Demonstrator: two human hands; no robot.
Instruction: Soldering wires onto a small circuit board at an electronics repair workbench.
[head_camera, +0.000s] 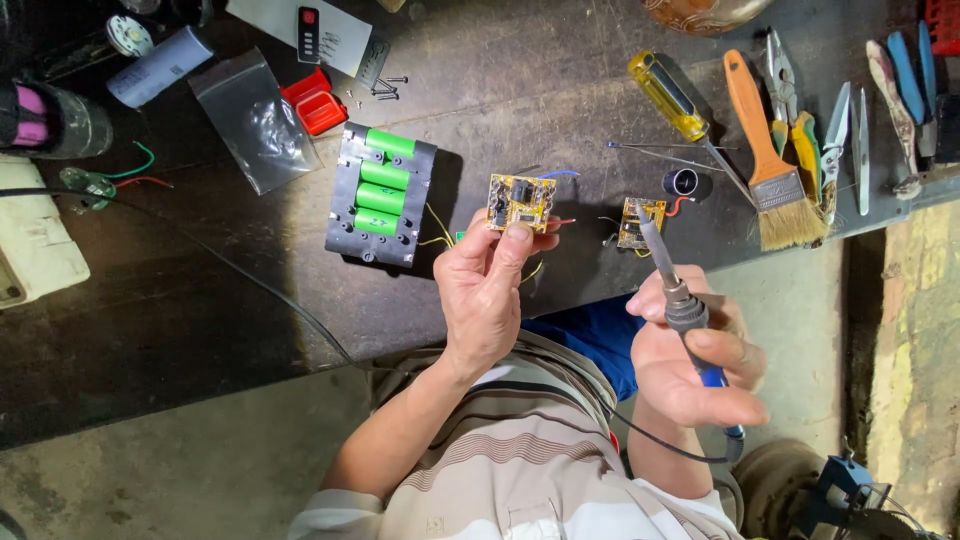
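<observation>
My left hand pinches a small yellow circuit board by its lower edge and holds it up over the dark workbench; thin yellow wires run from it to a black battery pack with several green cells lying to the left. My right hand grips a soldering iron with a grey collar and blue handle. Its metal tip points up toward a second small yellow circuit board lying on the bench, and I cannot tell whether it touches the board.
A yellow-handled screwdriver, orange-handled brush, pliers, tweezers and scissors lie at the back right. A clear plastic bag, red part, loose screws and a white cylinder sit at the back left. A black cable crosses the bench.
</observation>
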